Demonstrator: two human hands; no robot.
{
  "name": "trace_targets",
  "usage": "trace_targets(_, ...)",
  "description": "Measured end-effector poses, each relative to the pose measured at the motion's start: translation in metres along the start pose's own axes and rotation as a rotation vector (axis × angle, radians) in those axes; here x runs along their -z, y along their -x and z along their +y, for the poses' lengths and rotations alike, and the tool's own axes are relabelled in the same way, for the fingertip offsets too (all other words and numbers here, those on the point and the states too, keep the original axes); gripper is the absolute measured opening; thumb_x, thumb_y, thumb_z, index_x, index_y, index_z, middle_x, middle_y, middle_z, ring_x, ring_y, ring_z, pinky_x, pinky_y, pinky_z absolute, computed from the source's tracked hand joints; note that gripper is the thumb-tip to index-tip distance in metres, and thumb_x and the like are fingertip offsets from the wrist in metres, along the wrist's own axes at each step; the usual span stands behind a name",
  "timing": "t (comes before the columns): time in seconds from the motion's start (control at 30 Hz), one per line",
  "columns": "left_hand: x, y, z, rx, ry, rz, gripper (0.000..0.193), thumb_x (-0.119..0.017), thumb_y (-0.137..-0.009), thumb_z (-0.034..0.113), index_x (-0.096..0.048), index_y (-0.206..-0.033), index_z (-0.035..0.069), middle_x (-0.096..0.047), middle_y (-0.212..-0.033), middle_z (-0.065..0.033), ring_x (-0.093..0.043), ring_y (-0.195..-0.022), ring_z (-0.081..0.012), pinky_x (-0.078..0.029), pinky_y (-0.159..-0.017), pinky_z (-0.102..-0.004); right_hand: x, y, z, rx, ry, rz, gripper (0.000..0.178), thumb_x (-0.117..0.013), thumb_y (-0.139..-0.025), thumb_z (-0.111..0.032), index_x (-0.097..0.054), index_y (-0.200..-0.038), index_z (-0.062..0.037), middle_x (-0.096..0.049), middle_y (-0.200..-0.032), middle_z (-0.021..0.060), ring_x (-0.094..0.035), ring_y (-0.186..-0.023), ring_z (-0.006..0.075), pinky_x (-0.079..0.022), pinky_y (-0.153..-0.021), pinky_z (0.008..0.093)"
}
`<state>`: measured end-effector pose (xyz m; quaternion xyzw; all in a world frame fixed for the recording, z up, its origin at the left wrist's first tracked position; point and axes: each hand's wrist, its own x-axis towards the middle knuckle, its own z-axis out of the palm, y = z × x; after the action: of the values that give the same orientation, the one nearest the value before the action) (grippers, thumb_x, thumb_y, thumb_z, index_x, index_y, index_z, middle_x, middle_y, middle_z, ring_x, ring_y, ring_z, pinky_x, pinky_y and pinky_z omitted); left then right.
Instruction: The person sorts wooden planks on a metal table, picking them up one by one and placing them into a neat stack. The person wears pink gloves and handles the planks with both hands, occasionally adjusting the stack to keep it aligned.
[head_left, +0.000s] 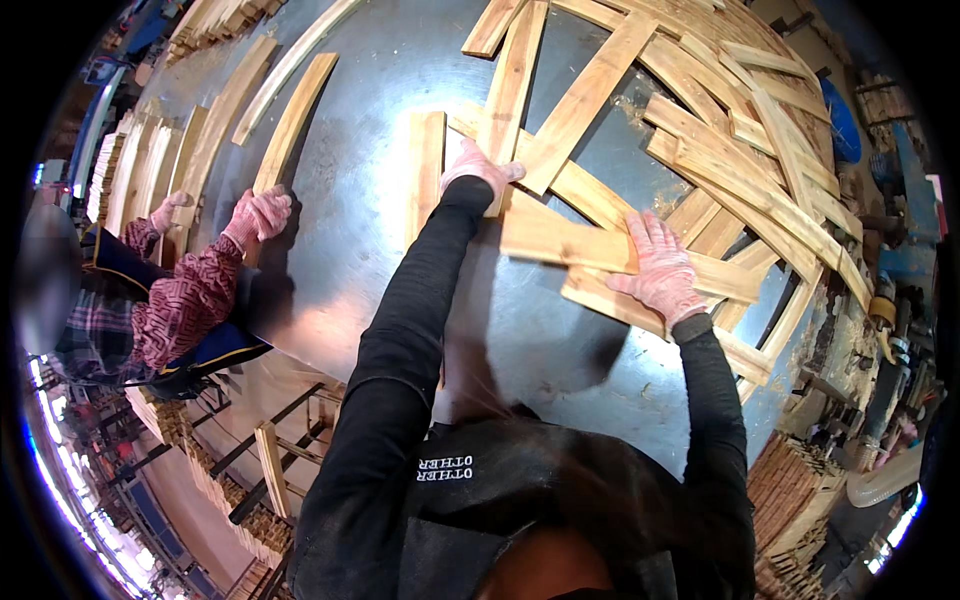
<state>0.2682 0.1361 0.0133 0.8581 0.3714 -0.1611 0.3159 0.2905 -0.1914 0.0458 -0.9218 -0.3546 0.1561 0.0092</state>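
Both my hands wear pinkish-white gloves and work on loose wooden boards over a metal table (pixel 340 230). My left hand (pixel 476 170) lies across the lower end of a wooden board (pixel 514 85), fingers on its left side and thumb stretched to the right. A pale, upright-lying board (pixel 428 165) is just left of that hand. My right hand (pixel 660 268) rests flat with fingers spread at the right end of a short, wide board (pixel 565 240). Beneath its palm, another board (pixel 610 298) runs toward the lower right; the hand partly hides it.
Many boards (pixel 760 190) lie crisscrossed on the right. At left, a co-worker's gloved hand (pixel 258 215) grips a long board (pixel 298 110), near upright boards (pixel 150 165). Stacked wood (pixel 795 490) stands at the lower right, and machinery (pixel 895 340) beyond the table's right edge.
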Motion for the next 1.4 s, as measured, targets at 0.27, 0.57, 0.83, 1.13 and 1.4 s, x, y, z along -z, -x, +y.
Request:
trace_targets(0.27,-0.059,0.064,-0.118,-0.212,0.577,-0.187,0.049,-0.075,-0.082,0.023,-0.059,-0.119,-0.004,-0.069,-0.106,-0.0161,-0.066,-0.095,-0.0239,-0.053,-0.087,-0.0355,0.026,-0.090,-0.022,-0.416,-0.739,0.047,0.104,-0.046,-0.083,-0.075,-0.027,-0.150,0.0019,-0.046,-0.141,0.0301,-0.045,-0.133,0.0389,-0.033,-0.111,0.0389)
trace_targets(0.57,-0.061,0.131,-0.159,-0.039,0.764,-0.124,0.060,-0.066,-0.091,0.027,-0.044,-0.133,-0.009,-0.063,-0.117,-0.0167,-0.059,-0.105,-0.0194,-0.048,-0.089,-0.0303,0.000,-0.127,-0.059,-0.144,-1.524,0.340,0.048,-0.059,-0.093,-0.040,-0.056,-0.123,-0.0024,-0.068,-0.105,0.0152,-0.067,-0.095,0.0284,-0.051,-0.084,0.0387)
trace_targets(0.83,-0.061,0.136,-0.133,-0.006,1.062,-0.290,0.050,-0.075,-0.084,0.044,-0.058,-0.110,0.006,-0.063,-0.092,-0.0022,-0.056,-0.079,-0.0125,-0.046,-0.065,-0.0305,-0.002,0.037,-0.108,0.255,-0.400,0.080,0.074,-0.066,-0.082,-0.053,-0.047,-0.138,-0.0080,-0.062,-0.123,0.0178,-0.055,-0.121,0.0350,-0.035,-0.109,0.0466)
trace_targets(1.13,-0.070,0.103,-0.156,0.033,0.688,-0.254,0.066,-0.078,-0.079,0.039,-0.054,-0.125,-0.003,-0.067,-0.104,-0.0131,-0.063,-0.094,-0.0230,-0.050,-0.081,-0.0345,0.026,0.076,-0.019,0.315,0.200,-0.349,0.104,-0.074,-0.068,-0.058,-0.034,-0.146,-0.0032,-0.061,-0.117,0.0181,-0.057,-0.114,0.0324,-0.037,-0.106,0.0439)
trace_targets(1.4,-0.037,0.176,-0.018,0.004,-0.131,-0.059,0.104,-0.077,-0.074,0.051,-0.022,-0.145,0.000,-0.038,-0.141,-0.0289,-0.050,-0.124,-0.0410,-0.044,-0.101,-0.0493,0.087,0.012,0.007,-0.114,0.133,0.182,0.066,-0.068,-0.079,-0.041,-0.045,-0.127,-0.0013,-0.067,-0.095,0.0189,-0.067,-0.083,0.0350,-0.054,-0.069,0.0450)
